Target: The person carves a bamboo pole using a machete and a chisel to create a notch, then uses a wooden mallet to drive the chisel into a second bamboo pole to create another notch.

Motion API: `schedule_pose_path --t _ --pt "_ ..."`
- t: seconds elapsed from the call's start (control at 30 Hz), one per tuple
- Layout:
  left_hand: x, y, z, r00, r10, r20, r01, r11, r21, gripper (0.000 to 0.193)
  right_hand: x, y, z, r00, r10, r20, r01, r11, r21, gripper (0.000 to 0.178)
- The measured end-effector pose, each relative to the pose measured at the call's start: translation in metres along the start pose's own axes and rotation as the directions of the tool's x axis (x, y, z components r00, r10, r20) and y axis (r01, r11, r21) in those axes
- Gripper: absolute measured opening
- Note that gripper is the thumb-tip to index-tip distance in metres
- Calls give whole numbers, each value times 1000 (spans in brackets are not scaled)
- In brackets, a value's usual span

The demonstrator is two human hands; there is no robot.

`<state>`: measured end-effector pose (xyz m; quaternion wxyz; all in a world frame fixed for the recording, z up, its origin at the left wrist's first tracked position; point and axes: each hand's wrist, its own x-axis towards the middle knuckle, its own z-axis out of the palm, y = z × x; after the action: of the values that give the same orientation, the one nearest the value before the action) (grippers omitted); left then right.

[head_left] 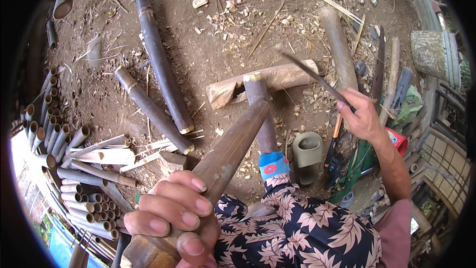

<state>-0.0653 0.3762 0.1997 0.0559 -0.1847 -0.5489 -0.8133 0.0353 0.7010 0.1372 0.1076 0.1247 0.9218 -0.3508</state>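
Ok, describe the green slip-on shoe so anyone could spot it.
Find the leaf-patterned cloth at the picture's bottom. Just above it, right of the bright blue fabric, sits the olive slip-on shoe. Its large oval opening sets it apart from the orange-handled tool to its right.

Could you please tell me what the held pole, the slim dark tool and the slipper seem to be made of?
Pole: probably bamboo, with smooth brown skin and faint lengthwise streaks.
Slim dark tool: likely dull metal, from its thin, blade-like shape.
Slipper: matte olive, apparently moulded foam or rubber, given its rounded, seamless rim.
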Motion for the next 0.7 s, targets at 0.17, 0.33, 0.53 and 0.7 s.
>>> schedule_pose_path --t 0.17,0.33,0.53,0.7 --pt "-3 -1 0 998 35 55 -36 999 12 34 27 6 -7 947 -235 219 304 874 -378 14" --pt "-4 -1 4 999 32 37 -33 999 23 34 53 2 -5 865 -390 316 498 747 -441 15" --pt "2 -1 1 997 7 73 -7 1000 0 34 11 57 -56 906 -163 390 399 633 -663 14" --pt "6 1 -1 997 -12 78 10 1000 19 31 15 21 4 849 -419 322 528 681 -508 11"
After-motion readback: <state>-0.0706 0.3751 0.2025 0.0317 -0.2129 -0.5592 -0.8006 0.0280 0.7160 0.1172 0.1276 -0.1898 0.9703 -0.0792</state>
